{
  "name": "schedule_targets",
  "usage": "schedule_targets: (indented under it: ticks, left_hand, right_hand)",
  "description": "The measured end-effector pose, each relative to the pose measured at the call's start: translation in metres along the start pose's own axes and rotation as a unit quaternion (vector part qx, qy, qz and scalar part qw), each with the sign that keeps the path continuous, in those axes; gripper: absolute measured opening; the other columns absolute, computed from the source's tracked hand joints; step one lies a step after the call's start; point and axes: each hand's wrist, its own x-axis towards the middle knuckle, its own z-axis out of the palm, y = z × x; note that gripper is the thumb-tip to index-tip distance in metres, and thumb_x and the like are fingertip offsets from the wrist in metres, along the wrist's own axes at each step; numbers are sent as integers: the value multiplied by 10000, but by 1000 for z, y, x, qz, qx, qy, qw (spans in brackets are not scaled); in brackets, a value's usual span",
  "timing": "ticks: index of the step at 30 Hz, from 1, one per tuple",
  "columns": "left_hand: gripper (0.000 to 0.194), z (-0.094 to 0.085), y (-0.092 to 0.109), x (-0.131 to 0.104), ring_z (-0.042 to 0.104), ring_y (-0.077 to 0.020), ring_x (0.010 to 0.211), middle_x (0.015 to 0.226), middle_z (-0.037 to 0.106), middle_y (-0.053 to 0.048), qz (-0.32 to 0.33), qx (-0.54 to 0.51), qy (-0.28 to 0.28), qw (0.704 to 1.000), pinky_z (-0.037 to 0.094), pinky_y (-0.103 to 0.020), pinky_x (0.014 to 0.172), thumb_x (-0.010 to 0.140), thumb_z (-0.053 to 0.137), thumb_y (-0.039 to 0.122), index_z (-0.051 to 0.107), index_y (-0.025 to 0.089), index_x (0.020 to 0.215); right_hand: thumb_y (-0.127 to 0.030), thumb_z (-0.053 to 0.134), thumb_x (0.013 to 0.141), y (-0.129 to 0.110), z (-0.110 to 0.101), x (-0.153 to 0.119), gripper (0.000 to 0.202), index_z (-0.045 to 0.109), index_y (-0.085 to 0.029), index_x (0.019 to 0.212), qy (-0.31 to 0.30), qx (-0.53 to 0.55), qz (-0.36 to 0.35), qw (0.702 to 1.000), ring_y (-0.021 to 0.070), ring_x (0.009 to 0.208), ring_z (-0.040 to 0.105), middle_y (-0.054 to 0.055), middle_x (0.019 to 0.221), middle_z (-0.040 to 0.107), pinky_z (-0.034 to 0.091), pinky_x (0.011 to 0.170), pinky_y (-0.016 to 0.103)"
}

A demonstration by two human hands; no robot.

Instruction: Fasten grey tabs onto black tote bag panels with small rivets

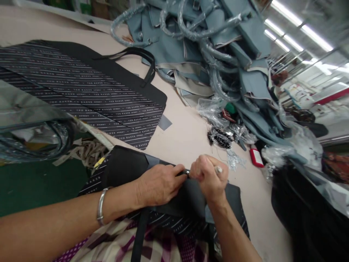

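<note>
Right hand [209, 174]: tool [219, 170] is being gripped, pale end pointing right. Left hand [160, 185]: black workpiece [188, 198] is being pinched, long axis lying left-right.

Blue-gry bags [191, 51] piled on tbl [185, 133], red/wht item [256, 157] nr clr plastic [278, 154].

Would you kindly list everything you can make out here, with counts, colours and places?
Workpiece: one, black, under both hands
Shiny part: one, silvery, between hands
Held item: one, pale end showing, right hand
Patterned panel: at least one, black and white, left
Strap: one, black, beside panel
Bags: several, blue, piled beyond
Wrap: several pieces, clear, near bags
Small case: one, red and white, right
Table: one, pale pink, centre
Dark object: one, black, lower right
Lights: several, white, upper right
Bracelet: one, silvery, left wrist
Left hand: one, pinching workpiece
Right hand: one, gripping held item
</note>
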Motion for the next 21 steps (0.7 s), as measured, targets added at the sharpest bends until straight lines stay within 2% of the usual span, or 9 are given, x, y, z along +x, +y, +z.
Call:
schedule_targets:
  ticks: [3,5,8,11,14,18,21]
  left_hand:
    - [164,1,0,-1,654,-223,770,1019,630,-60,-10,3,8,1000,531,-342,587,961,524,267,620,202,1076]
    - [163,3,-1,-1,671,-240,810,1018,645,-74,-11,1,19,1000,542,-341,598,949,535,257,632,194,1065]
    - [172,8,-2,-1,694,-253,885,1068,680,-102,-10,-13,33,999,576,-346,671,924,558,207,643,169,1069]
    - [182,13,-2,0,713,-270,883,1041,718,-121,-7,-24,36,999,593,-361,699,909,559,168,658,142,1059]
    - [192,15,-3,1,721,-285,852,1018,737,-123,-6,-33,32,999,602,-385,693,905,554,166,661,127,1060]
    - [179,15,-4,1,707,-255,890,1031,730,-119,-3,-42,26,999,592,-353,750,918,554,198,652,148,1060]
    - [158,11,-5,0,693,-228,860,1020,706,-98,2,-43,26,999,583,-328,731,927,565,247,637,176,1048]
  right_hand:
    - [-482,576,950,-10,13,20,529,434,-207,521,5,-24,14,1000,83,424,320,-57,466,360,267,429,255]
    - [-487,590,936,-15,26,29,524,434,-203,524,-21,-55,24,998,77,428,308,-63,466,349,257,429,249]
    - [-458,568,934,-19,44,35,506,423,-200,524,-71,-123,30,989,70,437,282,-69,466,322,225,426,243]
    - [-425,537,934,-18,53,35,488,405,-200,522,-91,-190,26,977,69,451,265,-72,473,280,194,425,244]
    - [-400,516,949,-17,52,31,483,389,-200,528,-99,-222,5,970,70,461,275,-69,487,277,209,439,247]
    - [-338,516,966,-15,43,22,486,330,-203,538,-100,-235,-53,965,60,450,255,-72,483,276,208,454,255]
    - [-338,530,973,-14,30,19,498,341,-203,532,-72,-205,-44,975,61,442,261,-69,480,293,212,443,255]
